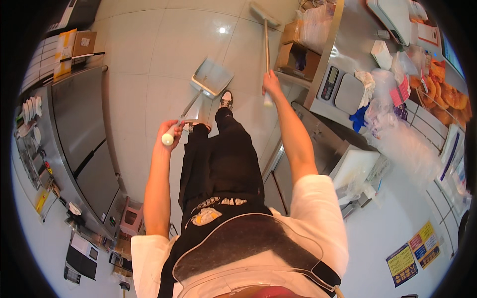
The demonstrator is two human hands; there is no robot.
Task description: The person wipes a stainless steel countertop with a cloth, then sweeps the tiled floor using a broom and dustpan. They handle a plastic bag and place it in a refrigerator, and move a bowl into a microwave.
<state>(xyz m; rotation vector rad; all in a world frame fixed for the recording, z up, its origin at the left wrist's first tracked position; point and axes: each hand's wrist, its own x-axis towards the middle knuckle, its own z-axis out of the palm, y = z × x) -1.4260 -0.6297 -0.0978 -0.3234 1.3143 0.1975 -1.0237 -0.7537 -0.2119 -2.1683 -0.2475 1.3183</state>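
My left hand (171, 133) is closed around the pale handle of a long-handled dustpan (212, 76). The dustpan's scoop rests on the tiled floor ahead of my feet. To the right, my right hand (271, 85) grips the stick of a broom (267, 44). Its bristle head (264, 15) lies on the floor at the top of the view, well apart from the dustpan. One shoe (226, 100) stands just behind the scoop. The other shoe is partly hidden by the dustpan's handle and my left hand.
On the right, a steel counter (315, 98) carries a digital scale (348, 93), plastic bags (387, 111) and other items. Cardboard boxes (298, 61) sit beside it. A steel cabinet with dark doors (78, 111) lines the left. A pink stool (132, 216) stands near its lower end.
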